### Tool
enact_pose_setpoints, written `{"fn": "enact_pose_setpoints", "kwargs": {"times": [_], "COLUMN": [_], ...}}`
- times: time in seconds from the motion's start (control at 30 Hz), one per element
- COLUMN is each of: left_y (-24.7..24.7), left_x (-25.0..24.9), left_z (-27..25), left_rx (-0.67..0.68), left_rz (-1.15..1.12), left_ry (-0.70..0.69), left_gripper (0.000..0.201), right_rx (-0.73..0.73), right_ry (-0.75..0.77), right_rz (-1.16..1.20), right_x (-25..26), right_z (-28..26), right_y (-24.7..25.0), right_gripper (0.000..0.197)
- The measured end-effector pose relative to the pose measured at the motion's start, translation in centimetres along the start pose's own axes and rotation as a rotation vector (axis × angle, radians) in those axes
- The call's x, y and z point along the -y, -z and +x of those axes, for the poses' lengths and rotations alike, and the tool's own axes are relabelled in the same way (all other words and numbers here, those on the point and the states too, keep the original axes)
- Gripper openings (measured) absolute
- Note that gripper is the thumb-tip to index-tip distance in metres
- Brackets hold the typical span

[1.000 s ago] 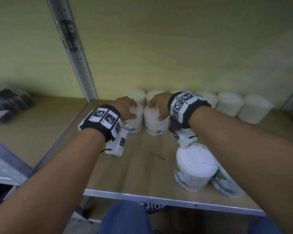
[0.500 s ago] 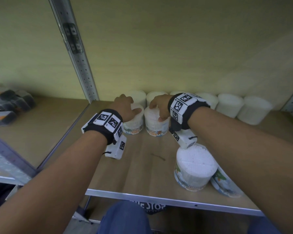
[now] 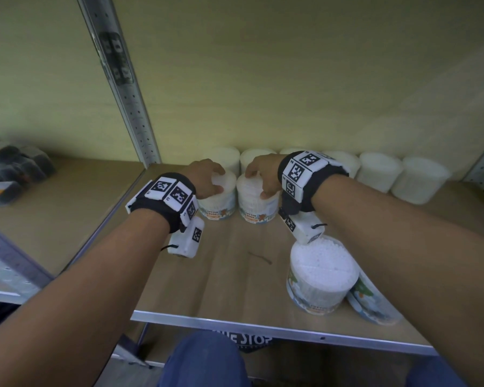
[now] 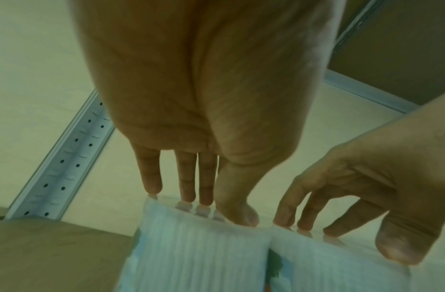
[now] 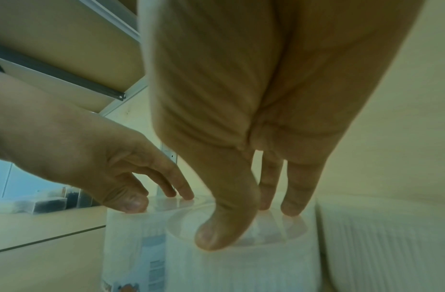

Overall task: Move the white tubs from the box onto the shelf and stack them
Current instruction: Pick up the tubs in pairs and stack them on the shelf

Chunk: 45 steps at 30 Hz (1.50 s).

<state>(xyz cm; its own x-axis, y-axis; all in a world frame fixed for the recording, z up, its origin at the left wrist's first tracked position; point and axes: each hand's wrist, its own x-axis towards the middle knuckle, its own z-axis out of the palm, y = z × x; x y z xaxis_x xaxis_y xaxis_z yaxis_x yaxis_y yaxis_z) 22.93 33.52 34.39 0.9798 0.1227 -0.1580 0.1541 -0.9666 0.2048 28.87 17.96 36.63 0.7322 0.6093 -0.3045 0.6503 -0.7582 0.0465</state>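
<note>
Two white cotton-bud tubs stand side by side on the wooden shelf (image 3: 207, 275), right in front of a back row of several white tubs (image 3: 377, 174). My left hand (image 3: 217, 180) rests its fingertips and thumb on the lid of the left tub (image 3: 217, 205). My right hand (image 3: 256, 182) does the same on the right tub (image 3: 256, 208). The left wrist view shows straight fingers (image 4: 186, 189) touching the clear lid above the tub wall (image 4: 199, 252). In the right wrist view the thumb (image 5: 216, 233) and fingers sit on top of the tub (image 5: 241, 264).
Another tub (image 3: 322, 277) stands near the shelf's front right, with one lying on its side (image 3: 372, 303) behind my forearm. A perforated metal upright (image 3: 129, 107) bounds the left side. Dark packages (image 3: 11, 174) sit on the neighbouring shelf. The metal front edge (image 3: 263, 328) runs below.
Hardly anything: both hands stay on top of the same two tubs, which stand where they were; only the view has shifted slightly.
</note>
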Motion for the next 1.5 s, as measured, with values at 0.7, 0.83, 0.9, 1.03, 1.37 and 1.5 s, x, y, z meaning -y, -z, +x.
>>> {"fn": "enact_pose_setpoints", "kwargs": {"times": [0.7,0.83,0.9,1.03,1.37,1.5], "left_y": [0.8,1.3,1.3,0.4,-1.7,-1.9], "left_x": [-0.4,-0.6,-0.5,-0.1,0.8,0.9], "left_z": [-2.2,-4.2,-5.1,-6.3,-10.7,-12.5], "left_rx": [0.021,-0.030,-0.040,-0.039,0.045,0.055], "left_rz": [0.062,0.178,0.214,0.225,0.015,0.003], "left_ry": [-0.029,-0.054,-0.070,-0.092,-0.048,-0.052], "left_gripper": [0.056,0.055,0.055,0.055,0.052,0.052], "right_rx": [0.036,0.058,0.060,0.072,0.097,0.105], "right_ry": [0.058,0.066,0.067,0.075,0.088,0.090], "right_rz": [0.095,0.081,0.080,0.072,0.051,0.055], "right_x": [-0.2,0.5,0.9,2.0,5.2,6.0], "right_z": [-1.0,-2.1,-2.8,-4.6,-9.2,-10.8], "right_y": [-0.1,0.0,0.0,-0.2,-1.3,-1.7], "right_gripper": [0.069,0.070,0.069,0.069,0.069,0.069]}}
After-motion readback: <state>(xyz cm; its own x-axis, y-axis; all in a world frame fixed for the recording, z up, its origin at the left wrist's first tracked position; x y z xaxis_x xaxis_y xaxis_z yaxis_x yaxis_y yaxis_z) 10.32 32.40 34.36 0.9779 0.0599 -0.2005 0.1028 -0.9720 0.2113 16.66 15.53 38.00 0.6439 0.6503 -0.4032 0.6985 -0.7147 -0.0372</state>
